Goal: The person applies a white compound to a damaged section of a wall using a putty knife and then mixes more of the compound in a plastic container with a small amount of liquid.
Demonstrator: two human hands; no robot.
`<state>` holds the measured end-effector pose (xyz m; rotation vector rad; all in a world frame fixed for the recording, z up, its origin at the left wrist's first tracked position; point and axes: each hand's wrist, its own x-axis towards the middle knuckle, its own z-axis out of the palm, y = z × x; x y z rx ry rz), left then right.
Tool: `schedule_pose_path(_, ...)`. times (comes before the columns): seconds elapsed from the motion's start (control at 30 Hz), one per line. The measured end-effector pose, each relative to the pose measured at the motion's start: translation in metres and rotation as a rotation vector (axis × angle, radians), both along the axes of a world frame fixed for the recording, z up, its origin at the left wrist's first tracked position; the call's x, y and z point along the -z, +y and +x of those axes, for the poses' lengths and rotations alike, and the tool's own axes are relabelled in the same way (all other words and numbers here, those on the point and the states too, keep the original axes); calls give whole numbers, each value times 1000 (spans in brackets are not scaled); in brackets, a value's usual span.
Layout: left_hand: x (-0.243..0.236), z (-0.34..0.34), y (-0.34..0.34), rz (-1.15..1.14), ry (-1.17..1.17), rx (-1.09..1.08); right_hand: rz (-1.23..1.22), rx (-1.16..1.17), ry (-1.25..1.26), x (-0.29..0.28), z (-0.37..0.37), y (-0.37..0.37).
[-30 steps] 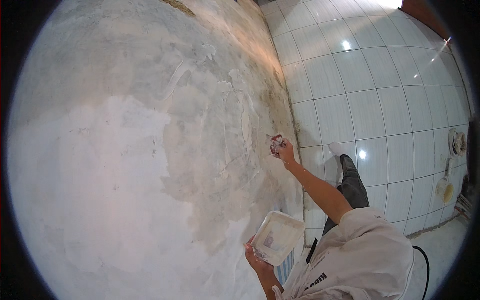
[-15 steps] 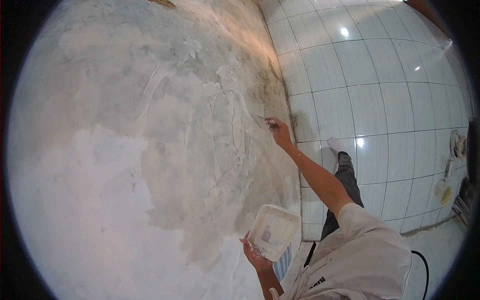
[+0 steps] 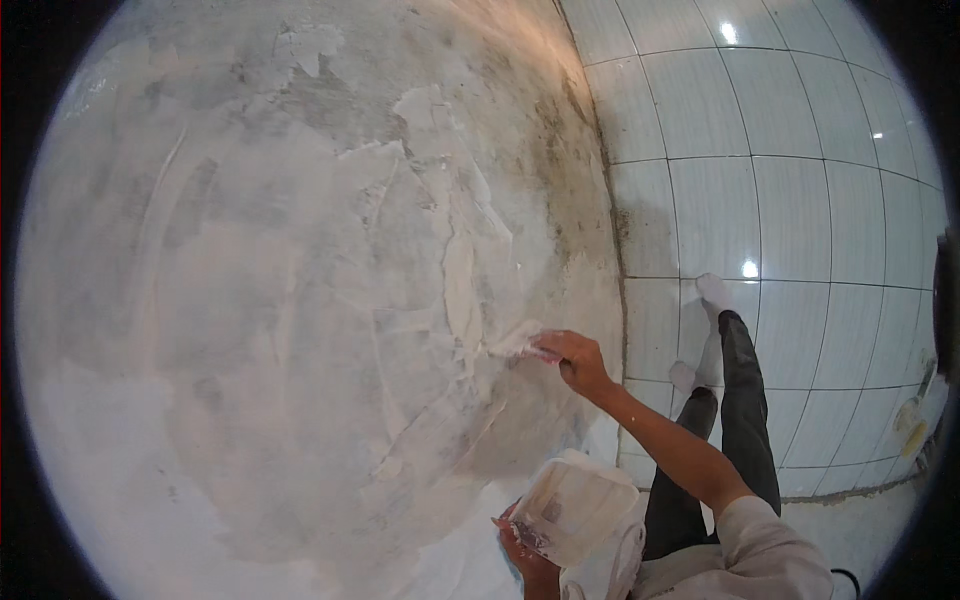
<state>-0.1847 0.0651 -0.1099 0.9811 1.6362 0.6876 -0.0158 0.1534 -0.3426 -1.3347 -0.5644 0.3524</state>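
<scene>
My right hand is closed round a putty knife, its blade coated with pale filler. The blade lies against the patchy plastered wall, close to the lower end of a raised cream streak of filler. My left hand grips a shallow white plastic tub at its side and underneath, with the fingers smeared white. Traces of filler coat the tub's inside. It is held low, near my body, with its open side turned up toward me.
Pale glossy tiles cover the floor to the right, meeting the wall along a dirty joint. My legs in dark trousers and light socks stand there. At the far right lies a yellowish object beside dark items.
My right hand has come down the wall with the putty knife, which now shows more filler on its blade. The view has shifted; the tub sits lower and further right, and both feet show.
</scene>
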Motion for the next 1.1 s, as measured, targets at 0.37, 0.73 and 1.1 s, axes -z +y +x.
schedule_pose_path(0.37,65,-50,-5,-95,-320,48,-90,224,256,-3,60,39)
schedule_pose_path(0.73,51,-55,-1,-33,-450,-36,6,-21,49,-39,-84,-28)
schedule_pose_path(1.1,48,-85,-10,7,-495,48,-43,281,7,-66,-42,23)
